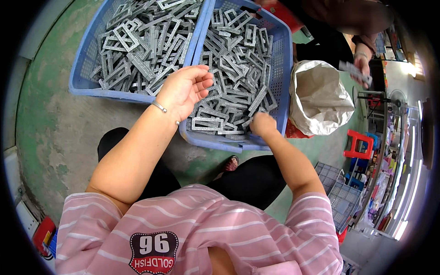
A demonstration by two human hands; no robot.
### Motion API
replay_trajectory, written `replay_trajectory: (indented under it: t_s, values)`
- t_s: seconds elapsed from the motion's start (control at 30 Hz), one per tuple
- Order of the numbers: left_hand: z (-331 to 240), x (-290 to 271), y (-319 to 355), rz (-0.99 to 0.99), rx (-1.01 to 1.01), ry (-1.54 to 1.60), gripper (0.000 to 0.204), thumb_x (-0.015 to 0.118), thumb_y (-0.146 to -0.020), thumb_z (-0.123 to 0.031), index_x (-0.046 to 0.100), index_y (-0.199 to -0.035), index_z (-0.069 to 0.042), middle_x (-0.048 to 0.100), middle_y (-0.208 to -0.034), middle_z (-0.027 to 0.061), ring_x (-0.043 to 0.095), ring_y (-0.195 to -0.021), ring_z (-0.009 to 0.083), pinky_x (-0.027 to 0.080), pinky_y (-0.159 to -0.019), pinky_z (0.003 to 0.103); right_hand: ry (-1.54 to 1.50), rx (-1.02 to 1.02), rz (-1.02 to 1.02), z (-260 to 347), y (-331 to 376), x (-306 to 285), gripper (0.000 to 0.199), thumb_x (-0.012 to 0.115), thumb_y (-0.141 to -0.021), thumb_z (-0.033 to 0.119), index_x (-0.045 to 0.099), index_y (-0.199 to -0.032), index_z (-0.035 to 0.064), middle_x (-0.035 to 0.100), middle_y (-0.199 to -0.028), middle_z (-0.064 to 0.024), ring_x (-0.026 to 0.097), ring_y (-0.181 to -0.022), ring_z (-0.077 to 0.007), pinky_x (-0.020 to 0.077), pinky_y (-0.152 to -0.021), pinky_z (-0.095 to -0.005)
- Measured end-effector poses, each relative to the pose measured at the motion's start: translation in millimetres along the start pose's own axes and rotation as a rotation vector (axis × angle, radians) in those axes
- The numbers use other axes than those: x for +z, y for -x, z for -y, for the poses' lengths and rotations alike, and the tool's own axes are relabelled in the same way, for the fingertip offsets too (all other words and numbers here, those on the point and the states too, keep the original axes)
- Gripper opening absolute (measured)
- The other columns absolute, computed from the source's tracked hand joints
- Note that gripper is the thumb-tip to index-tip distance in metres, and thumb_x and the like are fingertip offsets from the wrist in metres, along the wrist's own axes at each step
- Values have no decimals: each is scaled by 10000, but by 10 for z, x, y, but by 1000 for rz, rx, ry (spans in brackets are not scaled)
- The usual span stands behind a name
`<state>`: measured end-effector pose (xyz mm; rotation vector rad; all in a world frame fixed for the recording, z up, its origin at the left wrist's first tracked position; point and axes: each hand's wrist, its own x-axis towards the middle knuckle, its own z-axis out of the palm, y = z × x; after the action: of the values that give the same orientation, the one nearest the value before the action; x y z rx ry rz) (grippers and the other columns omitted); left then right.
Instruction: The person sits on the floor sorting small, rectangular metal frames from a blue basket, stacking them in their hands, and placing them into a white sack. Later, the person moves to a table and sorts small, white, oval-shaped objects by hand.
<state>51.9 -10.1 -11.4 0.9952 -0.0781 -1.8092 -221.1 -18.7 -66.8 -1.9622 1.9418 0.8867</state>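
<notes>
Two blue plastic baskets [237, 147] stand side by side in front of me, heaped with grey rectangular frames [207, 123] that have a speckled surface. My left hand [185, 89], with a metal bangle at the wrist, hovers over the inner rims where the baskets meet. Its fingers are loosely curled, and nothing shows in the palm. My right hand [262, 124] is closed low at the near right corner of the right basket, right against the frames. Its fingertips are hidden, so what it grips cannot be made out.
A white woven sack [321, 98] stands open right of the baskets. Beyond it, another person's hand [362, 68] holds a stack of grey pieces [355, 73]. Farther right are a red stool [359, 144] and grey crates [339, 197].
</notes>
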Motion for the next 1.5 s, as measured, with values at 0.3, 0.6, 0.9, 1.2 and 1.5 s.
replay_trajectory:
  t_s: [0.3,0.6,0.9,1.2,1.5]
  values:
    - [20,47,56,-5,10,-27,207,558,-804,-99,528,-992,-16,584,-852,56,560,-748,125,458,-645,253,-238,253,-236,8,-761,-297,379,522,-823,292,513,-1075,8,599,-1037,-199,582,-982,-333,463,-825,-427]
    - [91,3,-93,-81,8,-128,214,522,-826,-99,516,-1019,-7,592,-844,55,568,-742,115,459,-634,247,-468,194,-483,-140,-485,-176,314,599,-773,233,482,-987,35,623,-902,-218,599,-867,-380,467,-765,-447]
    - [206,84,-253,-61,-49,-150,178,523,-829,-85,530,-991,-12,602,-855,62,582,-768,137,480,-673,262,-543,92,-670,-199,-124,-65,262,612,-781,204,451,-901,35,603,-736,-209,583,-710,-407,451,-650,-476]
    - [385,302,-314,190,-97,-498,531,617,-804,-120,371,-1271,-61,467,-1207,122,503,-1042,162,461,-796,280,-1811,-367,-820,-250,455,-458,262,552,-846,8,411,-1067,5,583,-982,-110,591,-838,-157,512,-721,-275]
    - [601,272,-254,466,261,-427,422,589,-800,51,387,-1166,-6,511,-1130,91,514,-1046,162,437,-886,292,-2098,-637,-358,-124,313,-345,237,550,-822,-33,429,-1021,12,577,-1002,-128,592,-875,-179,543,-719,-317]
